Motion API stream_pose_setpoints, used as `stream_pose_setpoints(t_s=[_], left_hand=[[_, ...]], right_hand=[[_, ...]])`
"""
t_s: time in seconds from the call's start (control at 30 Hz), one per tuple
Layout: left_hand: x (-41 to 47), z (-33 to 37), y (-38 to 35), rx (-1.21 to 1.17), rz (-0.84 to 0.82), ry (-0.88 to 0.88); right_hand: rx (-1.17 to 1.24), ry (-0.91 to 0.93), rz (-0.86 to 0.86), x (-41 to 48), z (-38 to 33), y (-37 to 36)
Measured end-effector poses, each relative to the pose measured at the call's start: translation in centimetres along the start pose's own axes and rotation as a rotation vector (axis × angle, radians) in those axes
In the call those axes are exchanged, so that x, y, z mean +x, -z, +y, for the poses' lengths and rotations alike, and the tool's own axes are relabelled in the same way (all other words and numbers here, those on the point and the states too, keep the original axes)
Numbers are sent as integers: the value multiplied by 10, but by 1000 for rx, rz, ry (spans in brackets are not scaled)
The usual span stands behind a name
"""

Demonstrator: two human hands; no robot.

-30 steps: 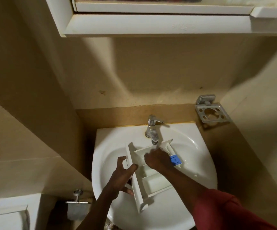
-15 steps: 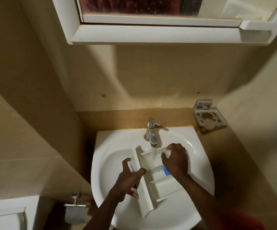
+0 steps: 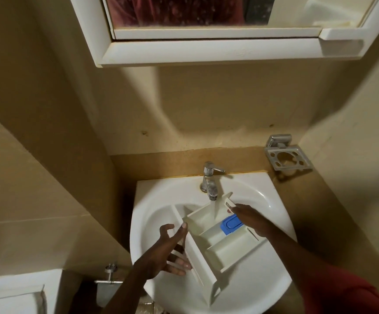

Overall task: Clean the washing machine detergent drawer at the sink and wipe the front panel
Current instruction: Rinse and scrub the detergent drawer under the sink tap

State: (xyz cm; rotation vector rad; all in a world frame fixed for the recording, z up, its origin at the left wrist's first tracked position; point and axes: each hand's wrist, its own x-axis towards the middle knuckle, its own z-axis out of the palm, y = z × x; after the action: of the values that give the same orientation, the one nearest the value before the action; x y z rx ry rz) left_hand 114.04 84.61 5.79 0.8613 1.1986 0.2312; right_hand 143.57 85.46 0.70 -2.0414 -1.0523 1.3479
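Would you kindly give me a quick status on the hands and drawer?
Left hand grips drawer front; right hand on its side wall, grip unclear. Drawer under running tap, over sink. Nothing in the way.

walls (image 3: 48,109): beige, dim warm light | mirror cabinet (image 3: 206,51): white, far top | metal holder (image 3: 287,158): right wall | cistern (image 3: 14,291): white, near left

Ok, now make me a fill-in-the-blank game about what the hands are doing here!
The tap is turned ____.
The small cap inside the drawer is ____.
The left hand grips the drawer and the right hand rests on it, above the white ____.
Missing words: on, blue, sink.
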Motion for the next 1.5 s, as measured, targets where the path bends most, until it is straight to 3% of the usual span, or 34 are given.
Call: stream_pose_setpoints(t_s=[0.1, 0.17, 0.23, 0.37, 0.53, 0.63, 0.9, 1.03, 1.3, 1.5], left_hand=[[2, 2, 20, 48, 152, 4], [8, 1, 34, 36, 307, -62], [15, 1, 43, 45, 351, -132], [18, 20, 44, 135, 194, -144], [29, 34, 26, 321, -129, 33], [40, 30, 14, 382, -235, -4], [42, 17, 18, 283, -148, -28], [47, 17, 25, 175, -41, 7], [65, 19, 35, 36, 165, -29], [40, 17, 18, 183, 265, -150]], right_hand=[[8, -8, -100, 1, 1, 8], [15, 12, -185, 0, -3, 8], [-2, 11, -293, -7, -18, 1], [-70, 11, -424, -12, -41, -21], [-74, 52, -496, 1, -51, -42], [-98, 58, -437, 0, -61, -48], [-525, 206, -54, 2, -60, -24], [-187, 207, 114, 2, -50, -6], [-44, 219, 91, 2, -48, -18], [-92, 165, 138, 10, -42, -31]])
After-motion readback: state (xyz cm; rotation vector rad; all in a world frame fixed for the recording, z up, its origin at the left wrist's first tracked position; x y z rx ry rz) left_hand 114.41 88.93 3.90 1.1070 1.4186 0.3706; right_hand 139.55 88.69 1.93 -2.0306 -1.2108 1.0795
